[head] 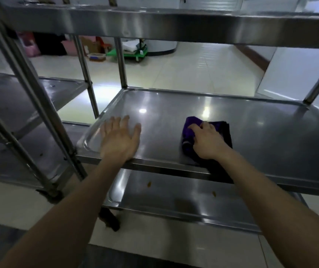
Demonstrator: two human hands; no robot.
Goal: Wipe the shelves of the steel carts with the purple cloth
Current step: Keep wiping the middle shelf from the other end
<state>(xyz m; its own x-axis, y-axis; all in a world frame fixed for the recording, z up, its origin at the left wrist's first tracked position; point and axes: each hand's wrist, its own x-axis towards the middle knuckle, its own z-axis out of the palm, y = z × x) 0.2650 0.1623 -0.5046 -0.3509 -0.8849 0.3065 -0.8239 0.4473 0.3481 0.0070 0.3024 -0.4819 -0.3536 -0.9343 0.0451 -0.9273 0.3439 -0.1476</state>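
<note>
The lower shelf [174, 202], nearest, carries small brown spots and looks unwiped. Above it, on the middle shelf [261, 128], the left hand [119, 140] lies flat with fingers spread, holding nothing. The right hand [207, 142] curls its fingers into the purple cloth [190, 130], a soft folded wad on smooth, glossy steel. Best to press evenly and sweep overlapping strokes out to the raised, rounded rim, corners included

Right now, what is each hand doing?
Left hand: open, flat on the middle shelf.
Right hand: grips the purple cloth on that shelf.
</note>
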